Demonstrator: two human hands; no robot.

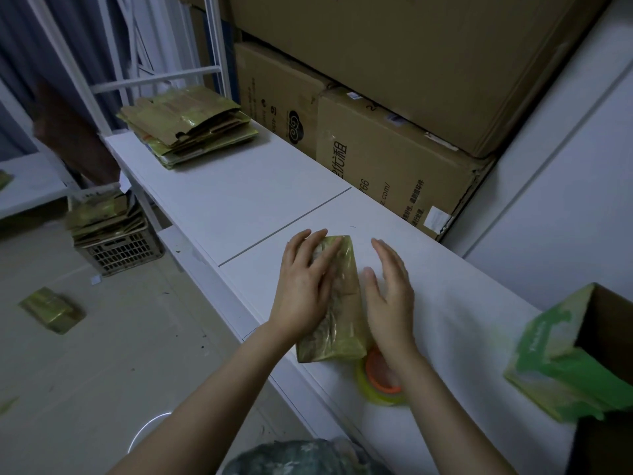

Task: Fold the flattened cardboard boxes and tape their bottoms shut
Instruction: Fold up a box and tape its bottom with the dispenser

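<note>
While the left hand [305, 286] lies flat on top of the small box [342, 330], fingers straight and spread, it grips nothing. I judge it is pressing the shiny tape down and stopping the box from sliding on the white table [274, 186]. The right hand [390, 299] stands just to the right of the box, palm turned toward it, fingers straight and holding nothing. Whether it touches the box's side I cannot tell, but it looks placed to square up or steady that wall. Just nearer the person than the box, partly under the right wrist, sits the tape roll [376, 375] — green with an orange core, close enough to pick up for another strip. Far beyond the box, at the other end of the table, a stack of flat boxes [185, 132] waits to be folded. Well to the left of the box and down on the floor are a crate [120, 250] with more flat ones and one finished box [51, 310], probably dropped there once taped. Behind the box stand big cartons [394, 149].
</note>
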